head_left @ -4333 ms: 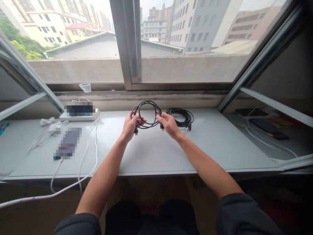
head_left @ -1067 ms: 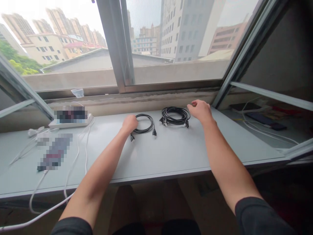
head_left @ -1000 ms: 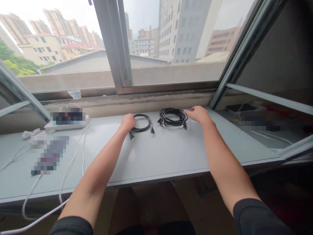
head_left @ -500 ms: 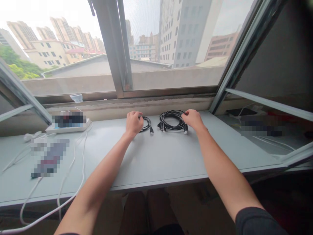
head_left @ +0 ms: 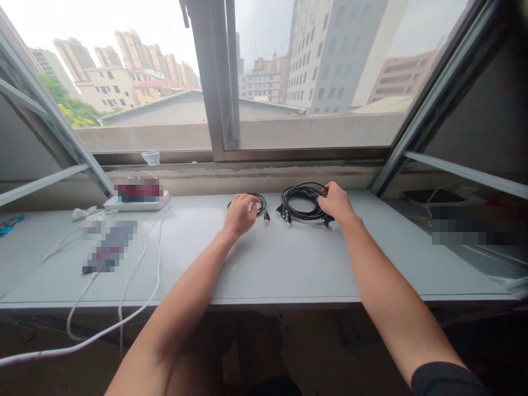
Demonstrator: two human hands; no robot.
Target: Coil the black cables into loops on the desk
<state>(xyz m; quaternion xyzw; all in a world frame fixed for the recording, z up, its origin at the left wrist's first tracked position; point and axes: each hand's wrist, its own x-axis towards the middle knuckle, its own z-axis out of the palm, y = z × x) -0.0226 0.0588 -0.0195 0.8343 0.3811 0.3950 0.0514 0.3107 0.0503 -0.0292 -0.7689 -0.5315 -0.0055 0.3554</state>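
Observation:
A large coil of black cable [head_left: 303, 210] lies on the pale desk [head_left: 284, 269], with plugs at its lower left and lower right. My right hand [head_left: 337, 202] is closed on the right side of that coil. To the left is a smaller black cable coil [head_left: 264, 204], partly hidden behind my left hand [head_left: 240, 214]. The left hand's fingers are bent over this coil, with a gap between thumb and forefinger; it does not appear to grip it.
At the back left stands a white power strip [head_left: 165, 201], with white cords [head_left: 159, 258] trailing over the desk's front edge. A small clear cup [head_left: 152, 158] sits on the window ledge. Metal frame bars [head_left: 466, 176] slant up on both sides.
The head view has swung left, so the scene sits further right. The left hand has turned slightly, showing a wider gap between thumb and forefinger. The right hand has shifted over the large coil's edge.

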